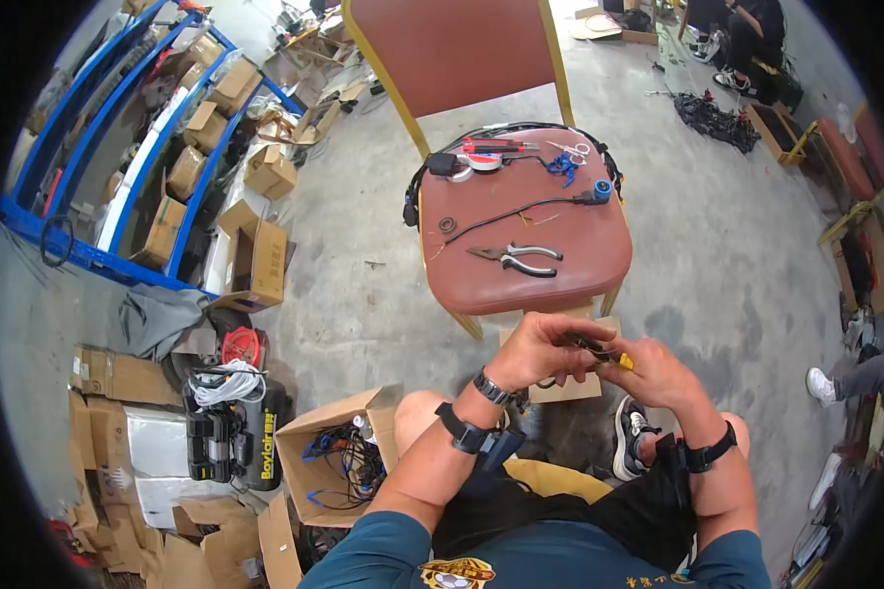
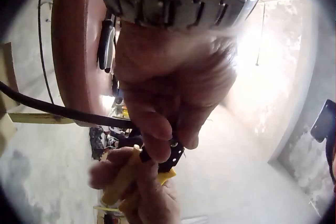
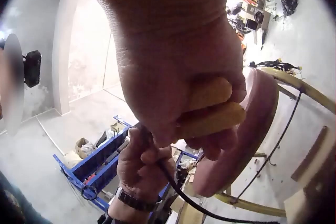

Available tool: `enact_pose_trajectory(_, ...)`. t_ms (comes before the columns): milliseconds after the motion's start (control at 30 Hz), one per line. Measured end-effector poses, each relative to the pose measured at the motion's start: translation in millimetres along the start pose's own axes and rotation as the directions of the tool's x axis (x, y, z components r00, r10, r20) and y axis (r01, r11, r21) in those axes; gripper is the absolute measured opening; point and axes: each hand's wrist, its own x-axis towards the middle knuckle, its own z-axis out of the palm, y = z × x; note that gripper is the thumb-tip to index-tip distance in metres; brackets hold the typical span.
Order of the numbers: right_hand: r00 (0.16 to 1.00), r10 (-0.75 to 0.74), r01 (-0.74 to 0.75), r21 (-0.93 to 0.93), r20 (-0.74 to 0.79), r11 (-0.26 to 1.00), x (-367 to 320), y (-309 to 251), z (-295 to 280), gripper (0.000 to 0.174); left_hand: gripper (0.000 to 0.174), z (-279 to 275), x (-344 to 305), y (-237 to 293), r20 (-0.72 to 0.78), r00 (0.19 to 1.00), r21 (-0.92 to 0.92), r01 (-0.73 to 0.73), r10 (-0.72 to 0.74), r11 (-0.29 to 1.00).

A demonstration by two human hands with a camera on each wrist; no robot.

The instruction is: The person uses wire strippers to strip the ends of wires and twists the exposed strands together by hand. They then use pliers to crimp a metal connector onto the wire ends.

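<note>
In front of the chair, my right hand (image 1: 660,375) grips a wire stripper by its yellow handles (image 3: 212,120). Its dark, holed head (image 2: 177,157) points toward my left hand (image 1: 532,355). The left fingers pinch a black cable (image 2: 63,111) right at that head, hiding the cable's end. From there the cable trails away in a long curve, seen also in the right wrist view. On the red chair seat (image 1: 462,285) lie combination pliers (image 1: 516,258) and a black cord with a blue-faced plug (image 1: 600,191).
Farther back on the seat are scissors (image 1: 572,150), a blue clump (image 1: 562,170), a red-and-black tool (image 1: 496,147) and a small dark ring (image 1: 447,225). A carton (image 1: 298,478) of cables stands beside my left leg, near an air compressor (image 1: 265,432). Blue shelving (image 1: 98,257) lines the left.
</note>
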Motion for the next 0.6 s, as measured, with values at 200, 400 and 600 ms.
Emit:
enact_pose_trajectory(200,0.995,-0.096,0.093,-0.078,-0.036,0.993,-1.4,13.5,2.7,0.034,0.039,2.9,4.1,-0.1,-0.034,0.998,0.051,0.064,-0.062,0.997)
enact_pose_trajectory(400,0.995,-0.098,0.098,0.015,-0.024,0.995,4.9,25.6,6.9,0.032,0.040,10.6,4.5,8.0,-0.051,0.997,0.112,0.071,-0.065,0.991)
enact_pose_trajectory(600,0.984,-0.166,0.142,0.277,0.063,0.950,2.9,18.7,8.1,0.030,0.042,5.8,1.1,1.5,-0.039,0.999,-0.014,-0.032,0.032,0.999)
